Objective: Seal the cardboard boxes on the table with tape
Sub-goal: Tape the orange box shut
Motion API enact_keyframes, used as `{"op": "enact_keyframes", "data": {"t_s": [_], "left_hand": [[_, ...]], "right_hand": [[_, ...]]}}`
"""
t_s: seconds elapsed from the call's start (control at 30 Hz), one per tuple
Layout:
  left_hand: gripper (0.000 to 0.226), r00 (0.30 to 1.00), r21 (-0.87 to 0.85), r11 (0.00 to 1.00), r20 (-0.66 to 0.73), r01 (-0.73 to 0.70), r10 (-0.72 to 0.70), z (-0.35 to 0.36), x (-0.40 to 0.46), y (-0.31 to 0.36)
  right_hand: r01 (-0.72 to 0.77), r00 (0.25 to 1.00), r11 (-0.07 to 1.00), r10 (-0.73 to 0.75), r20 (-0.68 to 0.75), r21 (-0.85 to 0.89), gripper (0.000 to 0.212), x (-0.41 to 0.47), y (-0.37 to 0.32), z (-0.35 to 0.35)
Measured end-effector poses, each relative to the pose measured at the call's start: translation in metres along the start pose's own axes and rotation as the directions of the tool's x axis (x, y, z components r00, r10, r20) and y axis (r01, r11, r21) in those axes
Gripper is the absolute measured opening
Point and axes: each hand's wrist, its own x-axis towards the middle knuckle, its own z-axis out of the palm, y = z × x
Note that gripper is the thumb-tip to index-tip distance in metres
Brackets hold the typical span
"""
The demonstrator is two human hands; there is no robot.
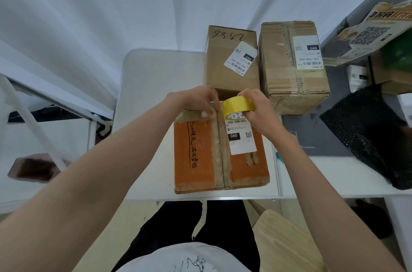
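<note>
An orange cardboard box [200, 155] with a white shipping label lies on the white table [147, 98] in front of me, its flaps closed along a centre seam. My right hand [258, 113] grips a yellow tape roll [237, 106] at the box's far edge, over the seam. My left hand [200, 100] presses its fingers down on the far edge just left of the seam. Two plain brown boxes stand behind: one with handwritten numbers [229, 57], one with a label [292, 66] to its right.
A black mesh bag [367, 133] lies on the right-hand desk, with printed cartons [374, 33] on a shelf above it. A wooden chair [287, 242] is at the lower right. A white curtain hangs behind the table.
</note>
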Motion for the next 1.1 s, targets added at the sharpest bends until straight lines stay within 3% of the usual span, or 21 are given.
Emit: {"op": "enact_keyframes", "data": {"t_s": [0.23, 0.47, 0.73, 0.87, 0.93, 1.1], "left_hand": [[0.019, 0.995, 0.086, 0.994, 0.071, 0.067, -0.073, 0.002, 0.015, 0.003], [0.026, 0.975, 0.042, 0.978, 0.084, 0.203, -0.206, 0.003, 0.019, 0.001], [0.022, 0.947, 0.051, 0.957, 0.143, 0.285, -0.289, 0.003, 0.027, 0.007], [0.011, 0.971, 0.028, 0.985, 0.166, 0.169, -0.171, 0.002, 0.024, 0.004], [0.010, 0.987, 0.055, 0.997, 0.145, 0.056, -0.064, 0.002, 0.023, 0.001], [0.020, 0.992, 0.005, 0.998, 0.106, -0.069, 0.068, 0.004, 0.018, -0.010]], "right_hand": [[-0.006, 1.000, 1.000, 0.006, -0.008, -0.023, 0.036, 0.001, 0.005, 0.001], [0.000, 0.999, 0.999, 0.002, 0.037, -0.044, 0.036, 0.002, 0.005, 0.006], [-0.058, 0.997, 0.998, 0.059, -0.051, 0.024, 0.036, -0.005, 0.013, 0.009], [-0.085, 0.991, 0.987, 0.098, -0.092, 0.137, 0.016, -0.014, 0.013, 0.006], [-0.082, 0.989, 0.983, 0.101, -0.111, 0.163, 0.018, -0.016, 0.015, 0.007], [-0.084, 0.983, 0.978, 0.112, -0.145, 0.189, 0.021, -0.021, 0.022, 0.011]]}}
